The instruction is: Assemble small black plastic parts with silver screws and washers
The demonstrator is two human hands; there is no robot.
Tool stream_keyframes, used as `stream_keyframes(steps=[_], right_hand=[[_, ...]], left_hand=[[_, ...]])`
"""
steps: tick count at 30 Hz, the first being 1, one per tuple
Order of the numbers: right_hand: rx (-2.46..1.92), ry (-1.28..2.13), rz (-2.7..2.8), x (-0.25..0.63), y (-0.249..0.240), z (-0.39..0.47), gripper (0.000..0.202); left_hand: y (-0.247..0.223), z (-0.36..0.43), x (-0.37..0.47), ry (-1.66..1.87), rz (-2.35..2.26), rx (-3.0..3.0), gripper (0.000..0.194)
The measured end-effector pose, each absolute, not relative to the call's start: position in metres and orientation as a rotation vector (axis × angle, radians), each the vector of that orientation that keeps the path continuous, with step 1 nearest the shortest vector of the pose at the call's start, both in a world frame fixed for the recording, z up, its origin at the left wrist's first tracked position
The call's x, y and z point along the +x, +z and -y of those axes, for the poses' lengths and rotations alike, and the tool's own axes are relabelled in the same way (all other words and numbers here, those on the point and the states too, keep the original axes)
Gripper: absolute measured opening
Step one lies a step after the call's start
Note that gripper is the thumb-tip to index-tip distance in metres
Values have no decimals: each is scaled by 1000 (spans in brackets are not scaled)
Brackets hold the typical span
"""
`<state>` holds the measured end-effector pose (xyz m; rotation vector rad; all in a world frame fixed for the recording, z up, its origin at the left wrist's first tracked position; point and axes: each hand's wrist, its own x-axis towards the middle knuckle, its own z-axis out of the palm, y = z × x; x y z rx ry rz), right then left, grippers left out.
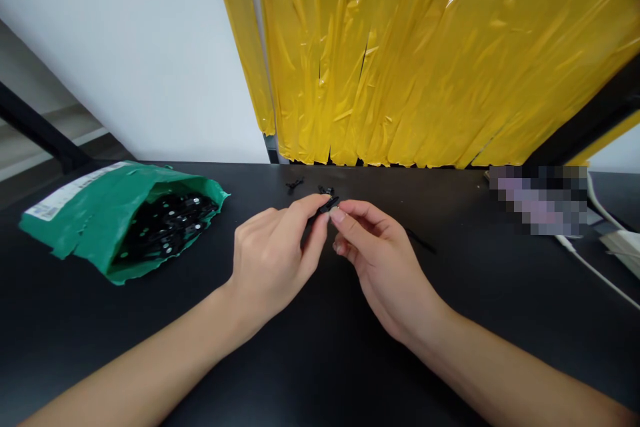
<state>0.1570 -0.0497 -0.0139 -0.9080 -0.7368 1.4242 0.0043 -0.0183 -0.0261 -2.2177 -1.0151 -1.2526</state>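
Between the thumb and index finger of my left hand [273, 250] is a small black part [327, 205], mostly hidden by the fingers. My right hand [383, 253] meets it from the other side, thumb and index fingertip closed at the part's right end. Just beyond the fingertips lies a little black piece [326, 190] on the dark table [320, 360]. Another small black piece [295, 185] rests to its left. A thin black strip [421, 241] sticks out past my right hand, lying on the table.
An opened green plastic bag [80, 220] on the left holds many black parts [167, 223] with shiny round spots. Yellow plastic sheeting [400, 67] hangs behind the table. At the right are a blurred-out object [540, 200], a white cable [595, 277] and a white box [623, 247].
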Motion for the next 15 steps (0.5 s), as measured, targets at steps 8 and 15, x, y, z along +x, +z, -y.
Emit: stream_keyframes(steps=[8,15], right_hand=[[-889,1431,779,156,-15,51,21],[-848,1495,744,159,-15,49,21]], left_hand=[[-26,20,4,-1276,1036,-2235,16],[-25,18,3,-1269,1013,-2251,16]])
